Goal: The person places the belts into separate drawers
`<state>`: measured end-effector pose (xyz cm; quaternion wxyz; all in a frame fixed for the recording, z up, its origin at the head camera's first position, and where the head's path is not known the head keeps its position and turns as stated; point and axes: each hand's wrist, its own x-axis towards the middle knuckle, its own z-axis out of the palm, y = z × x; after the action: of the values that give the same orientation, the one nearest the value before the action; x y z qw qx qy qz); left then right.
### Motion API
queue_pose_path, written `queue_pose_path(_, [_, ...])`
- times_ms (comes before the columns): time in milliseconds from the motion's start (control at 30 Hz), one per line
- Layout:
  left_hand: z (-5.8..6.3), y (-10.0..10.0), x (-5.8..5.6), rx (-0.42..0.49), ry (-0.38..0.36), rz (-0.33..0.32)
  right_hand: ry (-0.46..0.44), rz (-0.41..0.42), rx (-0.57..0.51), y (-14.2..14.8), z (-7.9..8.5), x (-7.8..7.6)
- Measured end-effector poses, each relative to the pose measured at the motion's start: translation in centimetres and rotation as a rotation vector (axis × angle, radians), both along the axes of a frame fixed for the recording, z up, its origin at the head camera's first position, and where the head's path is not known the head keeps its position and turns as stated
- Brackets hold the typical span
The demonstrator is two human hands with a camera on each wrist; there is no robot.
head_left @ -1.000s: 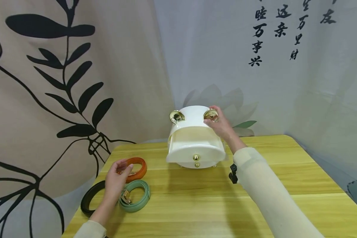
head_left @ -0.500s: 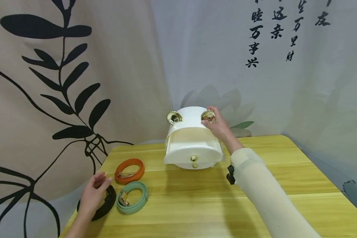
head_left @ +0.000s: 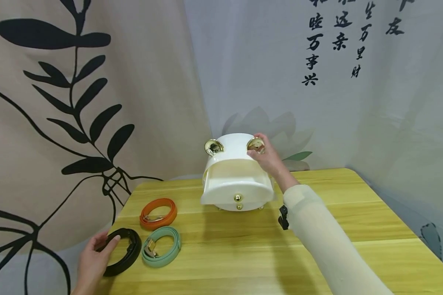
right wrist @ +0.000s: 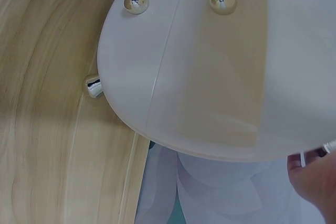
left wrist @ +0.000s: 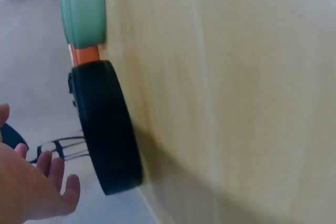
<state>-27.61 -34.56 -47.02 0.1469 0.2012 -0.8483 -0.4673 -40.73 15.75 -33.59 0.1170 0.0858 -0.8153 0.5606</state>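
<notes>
The left hand (head_left: 93, 259), grip apart at the black coil (head_left: 134, 250), lower left: fetching it seems under way, pinching next; mid-frame, the right hand (head_left: 270, 158) clamps the white box (head_left: 221, 193) by its ear (head_left: 256, 144)

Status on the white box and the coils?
Done: the white box stands open at the front; the orange coil, green coil and black coil are rolled up. In hand: the right hand pinches a gold ear on the box; the left hand is at the black coil, no grip visible. Left: probably loading, since all three coils lie outside the box.
</notes>
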Motion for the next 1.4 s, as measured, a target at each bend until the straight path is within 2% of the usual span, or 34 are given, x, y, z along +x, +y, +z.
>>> queue_pose_path(100, [-0.5, -0.6, 0.3, 0.001, -0.008, 0.030, -0.006, 0.002, 0.002, 0.0, 0.0, 0.0])
queue_pose_path(400, [-1.8, -1.9, 1.1, -0.051, -0.114, 0.095, -0.025, 0.001, -0.008, 0.0, 0.1, 0.2])
queue_pose_path(567, [-1.7, -2.1, 1.3, -0.103, -0.146, 0.105, -0.027, 0.000, 0.001, 0.0, 0.2, 0.3])
queue_pose_path(733, [-1.8, -1.9, 1.5, -0.131, -0.149, 0.117, -0.025, 0.001, 0.006, 0.0, 0.2, 0.3])
queue_pose_path(933, [-2.1, -2.2, 1.5, -0.132, -0.194, 0.135, -0.020, 0.004, 0.010, 0.0, 0.1, 0.3])
queue_pose_path(1200, [-2.7, -2.7, 1.3, -0.120, -0.204, 0.134, -0.023, 0.006, 0.008, 0.0, 0.2, 0.4])
queue_pose_path(1400, [-2.7, -2.9, 1.0, -0.107, -0.222, 0.146, -0.017, 0.015, 0.004, 0.1, 0.2, 0.3])
